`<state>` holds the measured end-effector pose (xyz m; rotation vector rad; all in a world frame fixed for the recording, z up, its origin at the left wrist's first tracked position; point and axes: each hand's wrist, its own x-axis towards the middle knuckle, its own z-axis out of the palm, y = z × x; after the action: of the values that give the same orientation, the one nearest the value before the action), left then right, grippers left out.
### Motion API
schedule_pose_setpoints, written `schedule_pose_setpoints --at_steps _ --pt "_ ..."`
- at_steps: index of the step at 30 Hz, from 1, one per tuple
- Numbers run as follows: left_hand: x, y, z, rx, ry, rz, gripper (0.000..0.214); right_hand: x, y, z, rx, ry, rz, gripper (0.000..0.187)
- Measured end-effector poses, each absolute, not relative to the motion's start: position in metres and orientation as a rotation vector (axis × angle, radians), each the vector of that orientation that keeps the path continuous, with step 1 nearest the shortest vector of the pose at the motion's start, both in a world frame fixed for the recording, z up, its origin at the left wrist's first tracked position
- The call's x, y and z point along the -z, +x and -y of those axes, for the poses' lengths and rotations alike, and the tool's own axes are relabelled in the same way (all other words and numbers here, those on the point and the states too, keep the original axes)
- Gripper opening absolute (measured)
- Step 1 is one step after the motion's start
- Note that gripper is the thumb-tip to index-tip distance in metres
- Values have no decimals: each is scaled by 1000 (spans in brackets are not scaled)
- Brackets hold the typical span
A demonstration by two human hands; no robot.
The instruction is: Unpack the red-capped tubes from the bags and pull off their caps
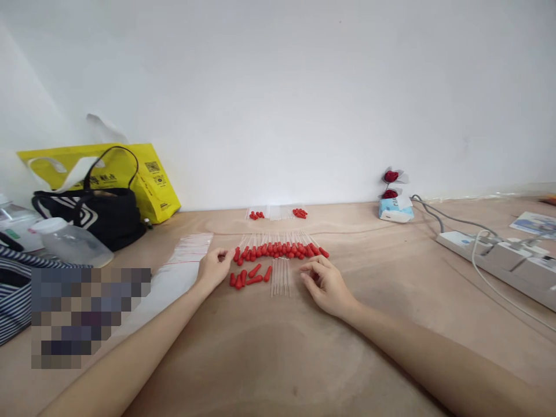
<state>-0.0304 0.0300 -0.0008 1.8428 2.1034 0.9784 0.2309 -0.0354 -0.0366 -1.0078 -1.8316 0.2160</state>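
Observation:
A row of droppers (278, 249) with red rubber bulbs lies across the middle of the table, clear tubes pointing toward the wall. At the row's left end is my left hand (215, 266), fingers loosely curled, their tips close to the outermost bulb; whether they touch it I cannot tell. My right hand (325, 284) rests by the row's right end, thumb and fingers bent and apart, nothing visible between them. Between the hands lie several loose red bulbs (254, 279) and a small bundle of clear thin tubes (281, 278).
Clear plastic bags (191, 249) lie left; more bags (278, 212) with red bulbs lie by the wall. A yellow bag (158, 200), black bag (113, 217) and plastic bottle (80, 243) stand left. At right are a tissue pack (395, 209), power strip (486, 252) and cables.

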Motion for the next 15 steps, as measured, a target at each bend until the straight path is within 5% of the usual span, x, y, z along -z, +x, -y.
schedule_pose_setpoints --at_steps 5,11,15 --pt "-1 -27 -5 -1208 1965 -2003 32 37 236 35 -4 -1017 1833 17" --pt "5 3 36 -1120 2681 -1260 16 29 245 41 457 -981 1947 47" --pt "12 20 43 -1080 2901 -1067 11 28 244 43 478 -927 2137 39"
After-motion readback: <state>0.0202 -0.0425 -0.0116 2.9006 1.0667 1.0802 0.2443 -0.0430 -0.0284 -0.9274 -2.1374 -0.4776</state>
